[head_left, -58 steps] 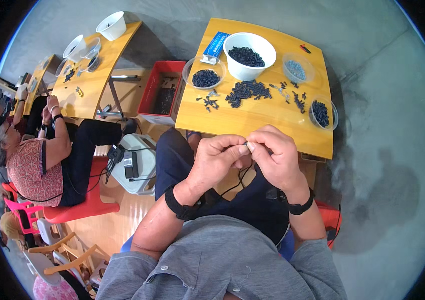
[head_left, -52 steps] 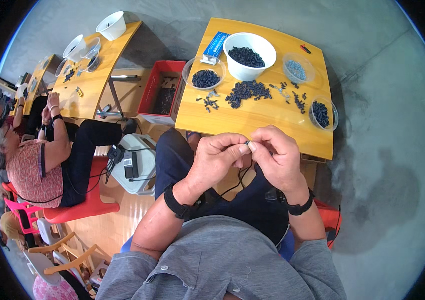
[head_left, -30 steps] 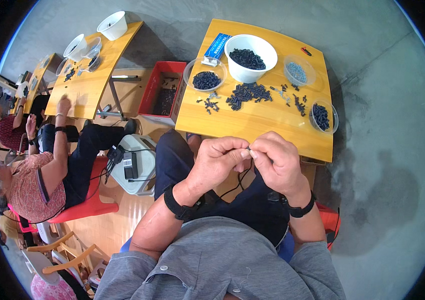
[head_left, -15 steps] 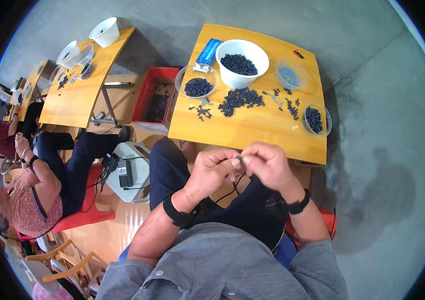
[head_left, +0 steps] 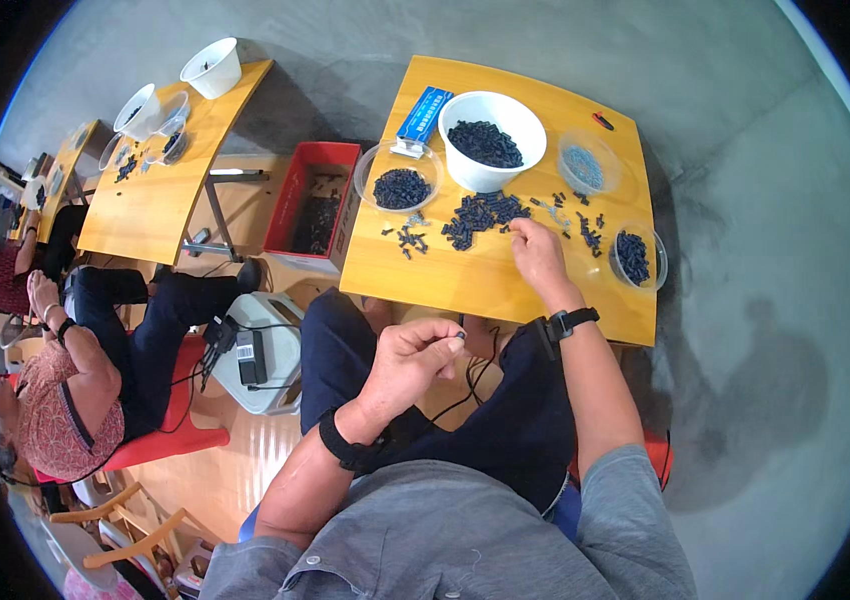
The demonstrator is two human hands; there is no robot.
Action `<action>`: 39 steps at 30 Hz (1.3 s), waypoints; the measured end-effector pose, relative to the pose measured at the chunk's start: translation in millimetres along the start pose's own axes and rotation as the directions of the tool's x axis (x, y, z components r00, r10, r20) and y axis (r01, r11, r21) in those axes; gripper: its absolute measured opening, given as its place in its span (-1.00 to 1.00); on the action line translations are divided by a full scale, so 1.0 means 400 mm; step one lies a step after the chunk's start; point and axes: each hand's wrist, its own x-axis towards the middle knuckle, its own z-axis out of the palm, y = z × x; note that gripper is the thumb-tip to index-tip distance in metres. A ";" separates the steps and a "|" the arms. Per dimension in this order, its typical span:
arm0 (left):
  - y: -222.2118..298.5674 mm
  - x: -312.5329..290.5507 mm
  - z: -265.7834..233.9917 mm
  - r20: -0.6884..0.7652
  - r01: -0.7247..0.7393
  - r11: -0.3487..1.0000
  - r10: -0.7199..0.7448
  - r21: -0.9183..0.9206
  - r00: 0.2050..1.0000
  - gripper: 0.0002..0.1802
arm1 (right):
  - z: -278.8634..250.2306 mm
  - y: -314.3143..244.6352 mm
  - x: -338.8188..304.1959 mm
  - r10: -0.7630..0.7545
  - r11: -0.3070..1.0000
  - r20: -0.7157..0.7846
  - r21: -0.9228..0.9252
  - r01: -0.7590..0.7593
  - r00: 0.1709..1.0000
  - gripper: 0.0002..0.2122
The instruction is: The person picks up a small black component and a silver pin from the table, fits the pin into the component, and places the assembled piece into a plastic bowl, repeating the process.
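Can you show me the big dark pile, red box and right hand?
Big dark pile point(head_left: 483, 212): head view, middle of its loose pieces.
Red box point(head_left: 333, 153): head view, its far inner wall.
Right hand point(head_left: 540, 255): head view, its back.

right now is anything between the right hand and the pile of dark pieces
Nothing visible stands between: the right hand is at the right edge of the pile of dark pieces; whether it touches them, I can't tell.

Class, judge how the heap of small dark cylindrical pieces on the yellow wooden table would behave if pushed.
The heap of small dark cylindrical pieces would probably scatter, lying loose. Some may roll, being rounded. Each is likely light, looking small beside the right hand.
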 end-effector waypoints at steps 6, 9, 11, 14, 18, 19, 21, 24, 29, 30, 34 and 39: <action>-0.013 0.011 -0.003 -0.017 0.029 0.999 -0.029 0.028 0.999 -0.92 | 0.014 -0.008 0.017 -0.096 0.982 0.067 -0.160 0.106 0.993 -0.82; -0.016 0.017 -0.002 -0.006 0.015 1.000 -0.015 0.013 1.000 -0.91 | 0.019 0.009 0.017 -0.133 0.968 0.070 -0.204 0.145 0.989 -0.84; -0.028 0.022 -0.003 -0.009 0.015 1.000 -0.015 -0.004 1.000 -0.91 | 0.019 0.007 0.013 -0.140 0.955 0.067 -0.256 0.153 0.988 -0.87; -0.037 0.016 0.001 -0.009 0.033 0.999 -0.034 -0.018 0.999 -0.90 | 0.021 -0.009 0.003 -0.179 0.945 0.076 -0.264 0.193 0.981 -0.89; -0.042 0.014 0.012 -0.013 0.058 0.998 -0.058 0.003 0.998 -0.89 | 0.025 -0.021 -0.027 -0.170 0.923 0.118 -0.328 0.200 0.978 -0.90; -0.047 0.014 0.012 0.009 0.053 0.998 -0.054 0.014 0.999 -0.89 | 0.028 -0.027 -0.042 -0.146 0.922 0.152 -0.338 0.190 0.978 -0.91; -0.049 0.011 0.012 0.032 0.036 0.999 -0.036 0.014 0.999 -0.87 | 0.028 -0.055 -0.073 -0.122 0.919 0.189 -0.349 0.183 0.974 -0.91; -0.050 0.011 0.010 0.032 0.028 1.000 -0.028 0.010 0.999 -0.87 | 0.052 -0.105 -0.109 -0.170 0.908 0.269 -0.332 0.257 0.948 -0.94; -0.038 0.008 0.003 0.015 0.025 1.000 -0.025 -0.005 1.000 -0.89 | 0.125 -0.179 -0.103 -0.283 0.932 0.296 -0.140 0.335 0.912 -0.90; -0.039 0.007 0.001 0.014 0.017 1.000 -0.017 -0.016 1.000 -0.90 | 0.136 -0.191 -0.097 -0.278 0.932 0.291 -0.149 0.331 0.915 -0.90; -0.036 -0.003 -0.009 -0.018 0.023 0.999 -0.024 -0.033 1.000 -0.91 | 0.180 -0.229 -0.070 -0.306 0.941 0.231 -0.073 0.330 0.924 -0.91; -0.031 -0.001 -0.013 -0.036 0.023 1.000 -0.024 -0.012 0.999 -0.92 | 0.165 -0.188 -0.070 -0.326 0.945 0.101 0.011 0.326 0.940 -0.93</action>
